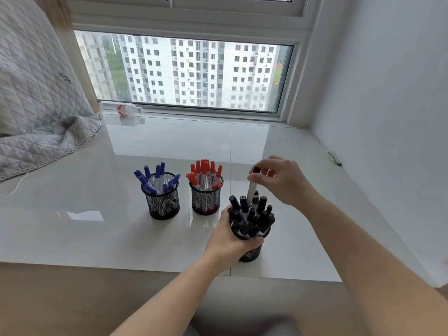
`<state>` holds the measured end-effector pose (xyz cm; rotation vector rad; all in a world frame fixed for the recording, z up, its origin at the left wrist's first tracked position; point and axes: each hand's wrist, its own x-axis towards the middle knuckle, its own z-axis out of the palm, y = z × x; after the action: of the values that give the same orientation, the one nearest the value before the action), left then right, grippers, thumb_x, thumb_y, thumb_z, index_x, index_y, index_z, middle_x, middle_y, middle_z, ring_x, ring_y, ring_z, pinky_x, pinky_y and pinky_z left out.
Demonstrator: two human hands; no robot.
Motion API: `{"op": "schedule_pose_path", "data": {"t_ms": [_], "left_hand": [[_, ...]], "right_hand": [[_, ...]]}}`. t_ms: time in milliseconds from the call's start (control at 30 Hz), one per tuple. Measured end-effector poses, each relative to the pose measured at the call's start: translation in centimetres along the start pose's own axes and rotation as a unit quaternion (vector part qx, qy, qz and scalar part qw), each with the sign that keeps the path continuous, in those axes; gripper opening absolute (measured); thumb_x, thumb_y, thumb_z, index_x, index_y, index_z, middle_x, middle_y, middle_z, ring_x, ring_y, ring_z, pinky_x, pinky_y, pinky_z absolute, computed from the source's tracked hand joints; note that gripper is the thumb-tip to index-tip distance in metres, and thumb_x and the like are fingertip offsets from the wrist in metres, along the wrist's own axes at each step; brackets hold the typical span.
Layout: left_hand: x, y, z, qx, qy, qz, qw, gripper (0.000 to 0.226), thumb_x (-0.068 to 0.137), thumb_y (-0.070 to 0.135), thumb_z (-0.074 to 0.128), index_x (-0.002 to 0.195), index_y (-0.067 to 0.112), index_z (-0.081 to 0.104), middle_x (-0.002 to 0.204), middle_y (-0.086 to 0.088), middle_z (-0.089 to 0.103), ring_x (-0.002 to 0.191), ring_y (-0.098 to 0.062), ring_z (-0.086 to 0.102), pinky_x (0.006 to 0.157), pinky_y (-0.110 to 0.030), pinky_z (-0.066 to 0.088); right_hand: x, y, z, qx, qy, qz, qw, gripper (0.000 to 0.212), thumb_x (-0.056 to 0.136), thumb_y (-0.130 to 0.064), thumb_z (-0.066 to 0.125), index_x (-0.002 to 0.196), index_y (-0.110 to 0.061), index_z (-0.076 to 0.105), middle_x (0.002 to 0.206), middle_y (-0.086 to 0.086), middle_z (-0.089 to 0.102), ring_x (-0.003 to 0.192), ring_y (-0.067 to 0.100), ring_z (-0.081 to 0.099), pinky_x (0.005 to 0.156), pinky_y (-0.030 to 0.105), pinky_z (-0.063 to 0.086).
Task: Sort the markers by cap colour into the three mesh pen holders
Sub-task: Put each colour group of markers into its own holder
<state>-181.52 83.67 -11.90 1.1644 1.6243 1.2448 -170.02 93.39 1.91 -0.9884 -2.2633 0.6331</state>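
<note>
At nine o'clock the blue pot (162, 198) and beside it the red pot (206, 196) stand full. The left hand (229, 235) wraps the black pot (251, 241), steadying it, while the right hand (278, 179) at one o'clock pinches a black marker (252, 187), feeding it in.

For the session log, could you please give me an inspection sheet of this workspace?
Surface: glossy white sill, reflective.
Job's things: blue-cap holder; red-cap holder; black-cap holder; black-capped marker going in.
Clutter: plastic bottle by the window; green pens at the right wall.
Grippers: left hand grips the black-cap holder; right hand pinches the marker.
Cables: nothing seen.
Surroundings: quilt, window.
</note>
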Motion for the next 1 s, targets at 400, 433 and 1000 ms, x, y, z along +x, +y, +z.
{"op": "schedule_pose_path", "data": {"t_ms": [400, 433, 1000], "left_hand": [[-0.5, 0.7, -0.2, 0.004, 0.006, 0.005, 1.000, 0.081, 0.045, 0.046, 0.078, 0.117, 0.038, 0.042, 0.101, 0.022, 0.065, 0.096, 0.007, 0.060, 0.084, -0.022, 0.046], [-0.5, 0.7, -0.2, 0.002, 0.004, 0.005, 1.000, 0.082, 0.045, 0.046, 0.078, 0.118, 0.037, 0.042, 0.101, 0.021, 0.065, 0.097, 0.005, 0.060, 0.085, -0.023, 0.047], [-0.5, 0.7, -0.2, 0.007, 0.004, 0.017, 1.000, 0.081, 0.049, 0.043, 0.079, 0.120, 0.037, 0.041, 0.099, 0.022, 0.065, 0.093, 0.012, 0.059, 0.081, -0.016, 0.046]], "right_hand": [[-3.5, 1.1, -1.0, 0.646, 0.188, 0.265, 0.691, 0.010, 0.092, -0.012, 0.052, 0.083, -0.010, 0.056, 0.057, 0.002, 0.065, 0.049, 0.010, 0.061, 0.052, 0.021, 0.054], [-3.6, 1.1, -0.9, 0.679, 0.165, 0.268, 0.664, 0.009, 0.091, -0.011, 0.051, 0.084, -0.010, 0.056, 0.059, 0.003, 0.066, 0.050, 0.010, 0.061, 0.053, 0.021, 0.054], [-3.3, 0.0, 1.8, 0.275, 0.044, 0.138, 0.950, 0.017, 0.092, -0.019, 0.054, 0.084, -0.025, 0.067, 0.077, -0.003, 0.068, 0.073, 0.010, 0.060, 0.069, 0.022, 0.051]]}}
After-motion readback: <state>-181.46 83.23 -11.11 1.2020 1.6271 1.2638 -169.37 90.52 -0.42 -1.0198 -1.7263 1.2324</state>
